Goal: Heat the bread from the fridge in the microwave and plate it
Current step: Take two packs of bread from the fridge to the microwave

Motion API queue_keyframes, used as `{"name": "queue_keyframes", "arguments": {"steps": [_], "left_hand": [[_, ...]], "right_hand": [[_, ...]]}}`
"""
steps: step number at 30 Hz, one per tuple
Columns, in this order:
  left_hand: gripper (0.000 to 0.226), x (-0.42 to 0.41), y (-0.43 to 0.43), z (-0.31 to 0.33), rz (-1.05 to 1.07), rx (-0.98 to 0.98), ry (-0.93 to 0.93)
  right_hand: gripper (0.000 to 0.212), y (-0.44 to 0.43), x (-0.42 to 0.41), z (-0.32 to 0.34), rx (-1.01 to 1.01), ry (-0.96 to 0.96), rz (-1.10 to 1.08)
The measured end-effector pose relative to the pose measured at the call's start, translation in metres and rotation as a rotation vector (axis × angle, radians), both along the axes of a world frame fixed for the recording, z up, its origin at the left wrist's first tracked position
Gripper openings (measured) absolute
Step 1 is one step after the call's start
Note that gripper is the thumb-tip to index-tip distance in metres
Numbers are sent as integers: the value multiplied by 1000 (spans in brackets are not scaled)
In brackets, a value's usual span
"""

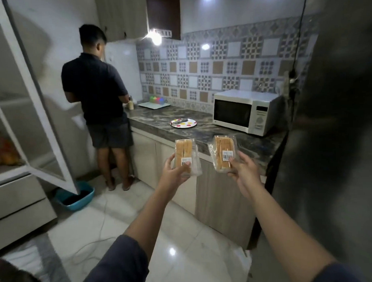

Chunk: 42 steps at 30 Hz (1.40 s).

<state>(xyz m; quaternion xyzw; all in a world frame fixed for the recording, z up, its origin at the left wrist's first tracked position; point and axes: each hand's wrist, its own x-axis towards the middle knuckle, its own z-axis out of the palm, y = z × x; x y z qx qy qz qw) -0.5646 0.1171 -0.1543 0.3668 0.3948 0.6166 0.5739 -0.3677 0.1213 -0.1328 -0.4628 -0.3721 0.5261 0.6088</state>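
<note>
Hands [175,173] [243,170] each hold a bread pack [186,155] [223,153].

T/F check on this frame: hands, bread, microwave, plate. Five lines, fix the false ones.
1. The left hand holds the left bread pack, the right hand the right bread pack. True.
2. The microwave door is open. False: it is shut.
3. The plate sits on the counter, left of the microwave. True.
4. One pack already lies on the plate. False: both are held.
5. Another person stands at the counter, back to the camera. True.
</note>
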Motion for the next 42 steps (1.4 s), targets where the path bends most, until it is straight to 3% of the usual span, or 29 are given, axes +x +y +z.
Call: {"name": "queue_keyframes", "arguments": {"steps": [6,13,15,19,26,35,42], "left_hand": [[65,-45,111,3,10,-21,-17],[63,-42,277,-8,-19,10,-10],[63,-22,370,-10,-59,25,-16],[65,-7,416,-6,-106,33,-44],[55,54,596,25,-263,4,-67],[52,144,799,67,-468,121,5],[61,203,909,93,-623,63,138]], "right_hand": [[45,117,-51,-3,4,11,-15],[46,278,-52,-13,12,59,-64],[46,358,-37,-9,42,61,-119],[45,399,-23,-7,65,42,-145],[42,548,34,24,121,1,-320],[43,695,110,52,167,-40,-539],[41,787,151,73,107,-62,-651]]}}
